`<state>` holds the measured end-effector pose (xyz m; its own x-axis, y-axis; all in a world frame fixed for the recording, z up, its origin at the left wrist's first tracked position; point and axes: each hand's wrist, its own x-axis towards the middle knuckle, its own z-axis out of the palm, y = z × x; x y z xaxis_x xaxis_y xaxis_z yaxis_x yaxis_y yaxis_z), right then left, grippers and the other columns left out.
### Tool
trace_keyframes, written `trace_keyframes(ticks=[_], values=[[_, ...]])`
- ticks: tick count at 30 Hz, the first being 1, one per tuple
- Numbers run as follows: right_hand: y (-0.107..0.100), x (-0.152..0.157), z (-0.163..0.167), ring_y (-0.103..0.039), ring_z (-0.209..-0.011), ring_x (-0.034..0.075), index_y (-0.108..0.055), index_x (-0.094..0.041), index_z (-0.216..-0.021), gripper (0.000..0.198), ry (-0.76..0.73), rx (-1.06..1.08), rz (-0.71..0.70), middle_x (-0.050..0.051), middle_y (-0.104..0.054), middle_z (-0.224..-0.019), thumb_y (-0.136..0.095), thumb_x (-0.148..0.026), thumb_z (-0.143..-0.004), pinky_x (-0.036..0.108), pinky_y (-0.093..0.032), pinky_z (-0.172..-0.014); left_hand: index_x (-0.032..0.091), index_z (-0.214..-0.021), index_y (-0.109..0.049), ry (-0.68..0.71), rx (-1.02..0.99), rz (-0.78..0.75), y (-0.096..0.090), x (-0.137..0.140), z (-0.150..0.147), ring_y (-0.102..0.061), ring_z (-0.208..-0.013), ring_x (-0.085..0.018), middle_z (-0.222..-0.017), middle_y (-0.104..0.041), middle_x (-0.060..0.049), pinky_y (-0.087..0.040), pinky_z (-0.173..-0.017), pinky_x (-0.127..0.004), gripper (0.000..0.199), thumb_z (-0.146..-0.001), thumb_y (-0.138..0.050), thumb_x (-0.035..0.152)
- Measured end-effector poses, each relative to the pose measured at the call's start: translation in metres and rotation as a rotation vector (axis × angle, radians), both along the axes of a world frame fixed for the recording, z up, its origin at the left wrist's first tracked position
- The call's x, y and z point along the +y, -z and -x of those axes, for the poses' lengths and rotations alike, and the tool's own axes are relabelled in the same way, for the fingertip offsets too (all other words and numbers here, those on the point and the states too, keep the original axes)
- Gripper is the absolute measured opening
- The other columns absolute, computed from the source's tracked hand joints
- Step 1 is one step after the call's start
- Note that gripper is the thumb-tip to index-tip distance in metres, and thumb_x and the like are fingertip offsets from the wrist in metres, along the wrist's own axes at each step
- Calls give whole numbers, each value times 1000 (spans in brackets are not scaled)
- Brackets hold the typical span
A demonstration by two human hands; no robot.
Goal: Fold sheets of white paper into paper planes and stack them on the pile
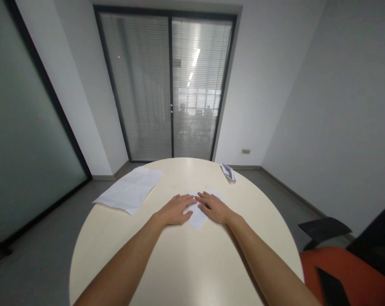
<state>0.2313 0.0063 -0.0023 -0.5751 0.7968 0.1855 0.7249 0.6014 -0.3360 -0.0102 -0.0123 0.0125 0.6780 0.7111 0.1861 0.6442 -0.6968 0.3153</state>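
Observation:
A small piece of white paper (197, 218), folded to a point at its near end, lies flat on the round table (186, 267). My left hand (177, 209) rests on its left side, palm down with the fingers stretched out. On the right side of the paper lies my right hand (213, 207), also flat with fingers extended. The fingertips of both hands nearly meet over the middle of the sheet. Much of the paper's upper part is hidden under the hands.
A large creased white sheet (128, 189) lies at the table's left edge, partly overhanging. Near the far right edge sits a folded printed paper (228, 173). An orange chair (345, 272) with black armrests stands at the right. Glass panels with blinds (170, 89) rise beyond the table.

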Motion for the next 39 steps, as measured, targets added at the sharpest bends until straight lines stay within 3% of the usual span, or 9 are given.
trace_keyframes(ticks=[3, 8, 12, 15, 18, 31, 39], values=[[-2, 5, -10, -45, -138, 28, -57, -15, -140, 50, 129, -5, -41, 14, -52, -147, -46, -39, -98, 42, -32, -116, 26, -140, -53, -17, 27, -14, -3, -1, -1, -41, -141, -28, -152, -46, -9, -29, -117, -52, 48, -93, -51, 35], [-10, 11, -21, -61, -116, 24, -73, -21, -116, 33, 293, 6, -55, 8, -71, -123, -52, -33, -93, 33, -43, -102, 27, -134, -61, 34, -2, -74, -8, -5, -4, -48, -133, -27, -142, -55, -9, -34, -115, -47, 46, -88, -59, 35], [-13, 13, -26, -62, -110, 24, -74, -20, -111, 31, 443, -17, -73, 10, -71, -117, -56, -36, -91, 32, -44, -96, 27, -131, -63, 79, -22, -103, -7, -8, -8, -51, -129, -28, -138, -57, -10, -36, -113, -46, 46, -86, -63, 36], [-13, 12, -28, -59, -112, 28, -74, -20, -109, 34, 514, -76, -89, 12, -68, -122, -59, -43, -89, 35, -43, -96, 27, -135, -59, 73, 4, -70, -4, -8, -9, -43, -138, -30, -149, -49, -11, -31, -116, -52, 47, -88, -60, 36], [-13, 12, -29, -58, -114, 29, -73, -22, -113, 36, 534, -93, -84, 11, -66, -125, -58, -45, -90, 36, -43, -96, 29, -139, -55, 56, 34, -30, -1, -7, -8, -37, -143, -33, -156, -41, -10, -26, -118, -57, 49, -90, -58, 38], [-8, 15, -31, -55, -115, 28, -68, -29, -127, 35, 532, -109, -73, 10, -63, -128, -49, -34, -97, 38, -42, -95, 29, -138, -56, 42, 51, -23, -4, -8, -10, -38, -143, -33, -156, -41, -10, -25, -118, -57, 49, -90, -58, 39], [-5, 19, -32, -54, -114, 31, -67, -25, -128, 37, 526, -115, -81, 13, -61, -129, -49, -34, -97, 40, -42, -92, 30, -137, -56, 57, 18, -38, 1, -6, -8, -39, -142, -32, -156, -42, -9, -27, -117, -56, 48, -91, -58, 41]])
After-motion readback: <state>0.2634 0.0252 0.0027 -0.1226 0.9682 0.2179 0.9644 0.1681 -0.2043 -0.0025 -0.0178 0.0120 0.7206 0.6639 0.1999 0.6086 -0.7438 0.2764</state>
